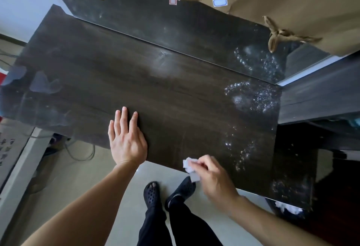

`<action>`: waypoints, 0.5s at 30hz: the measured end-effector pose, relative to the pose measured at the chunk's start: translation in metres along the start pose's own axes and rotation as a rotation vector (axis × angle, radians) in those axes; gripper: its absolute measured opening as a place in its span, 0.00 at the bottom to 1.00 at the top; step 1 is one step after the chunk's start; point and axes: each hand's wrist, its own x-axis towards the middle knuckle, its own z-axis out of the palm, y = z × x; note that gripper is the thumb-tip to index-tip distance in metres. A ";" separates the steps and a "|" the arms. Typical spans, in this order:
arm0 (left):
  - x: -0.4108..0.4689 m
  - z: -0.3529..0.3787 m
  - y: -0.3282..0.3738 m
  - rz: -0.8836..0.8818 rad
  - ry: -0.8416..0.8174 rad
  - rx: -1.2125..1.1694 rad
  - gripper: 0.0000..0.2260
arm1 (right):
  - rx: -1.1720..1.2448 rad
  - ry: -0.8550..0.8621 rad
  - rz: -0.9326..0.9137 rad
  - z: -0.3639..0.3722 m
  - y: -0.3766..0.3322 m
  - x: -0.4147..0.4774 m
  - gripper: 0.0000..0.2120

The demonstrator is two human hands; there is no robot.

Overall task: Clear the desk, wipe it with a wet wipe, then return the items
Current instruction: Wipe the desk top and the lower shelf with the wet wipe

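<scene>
The dark wood desk [175,93] fills the middle of the head view, bare of items, with wet shiny streaks on its right part. My left hand [126,138] lies flat on the desk near its front edge, fingers spread. My right hand [212,175] is at the front edge, right of the left hand, pinching a crumpled white wet wipe [190,166] that touches the desk edge.
A glossy dark panel [175,25] rises behind the desk, with brown curtains [292,2] above it. A lower dark shelf [319,93] adjoins the right end. A bin with white crumpled paper [288,209] sits at lower right. Cables [81,152] lie on the floor at left.
</scene>
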 end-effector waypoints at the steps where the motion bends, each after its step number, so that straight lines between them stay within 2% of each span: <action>1: 0.000 0.000 0.000 -0.003 -0.007 0.000 0.21 | 0.046 -0.114 0.005 -0.001 -0.005 -0.006 0.16; 3: 0.001 0.000 0.000 -0.001 -0.019 -0.002 0.22 | 0.080 -0.264 -0.006 -0.011 -0.006 0.006 0.16; 4: 0.001 0.000 -0.001 0.003 -0.022 -0.003 0.22 | 0.093 -0.255 -0.002 -0.019 -0.006 0.022 0.15; 8: 0.000 0.001 -0.004 0.017 -0.028 -0.007 0.22 | 0.027 0.161 0.129 -0.040 0.011 0.109 0.14; 11: -0.001 0.002 -0.006 0.024 -0.017 -0.018 0.21 | -0.043 0.310 0.266 -0.020 0.012 0.134 0.18; 13: -0.001 0.004 -0.006 0.035 -0.001 -0.031 0.20 | -0.083 0.312 0.177 0.007 -0.006 0.108 0.17; 15: -0.001 0.004 -0.007 0.043 -0.001 -0.042 0.20 | -0.060 0.231 0.030 0.030 -0.026 0.060 0.16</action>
